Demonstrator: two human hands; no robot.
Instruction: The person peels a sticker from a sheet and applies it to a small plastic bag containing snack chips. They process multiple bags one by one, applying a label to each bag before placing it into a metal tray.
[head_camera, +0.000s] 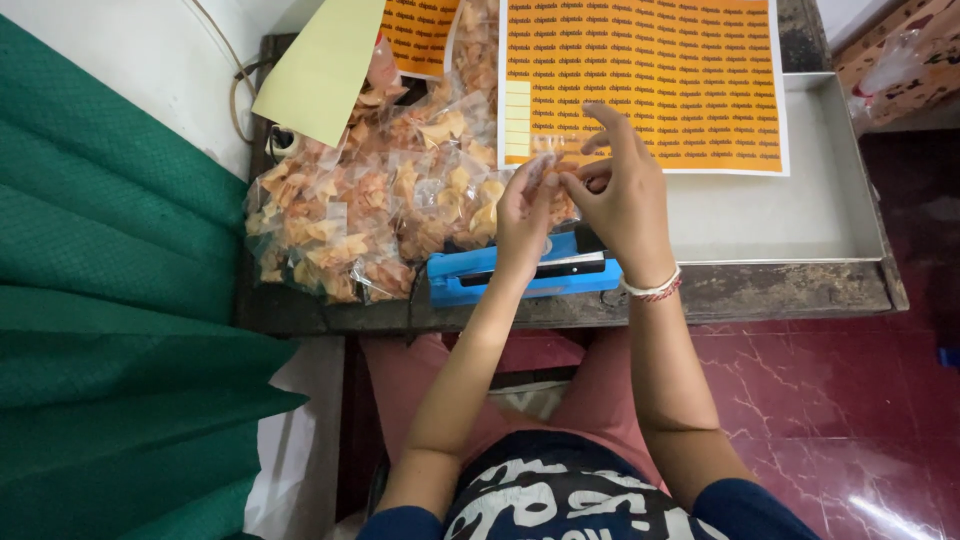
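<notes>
While both hands meet above the blue sealer (520, 272), they pinch a small clear packet (548, 158) between them. The left hand (522, 215) is raised with its fingers curled, thumb and fingertips closed on the packet's left edge. The right hand (622, 195) grips the packet's right edge between thumb and middle fingers, with the index finger lifted free; a red and white bracelet (652, 290) circles its wrist. The packet is held in the air just beyond the sealer, in front of the lower left corner of the orange label sheet (660, 70). What the packet contains cannot be told.

The sealer lies at the near edge of the dark table (760, 292), partly hidden by the left wrist. Left of the sealer, and touching it, a pile of clear bags (350, 225) filled with orange snack pieces covers the table. The label sheet lies beyond the sealer, resting on a shallow grey tray (800, 210) that extends to the right of the sealer. A pale yellow sheet (320, 70) lies over the far side of the bag pile. Green cloth (110, 300) hangs well left of the sealer.
</notes>
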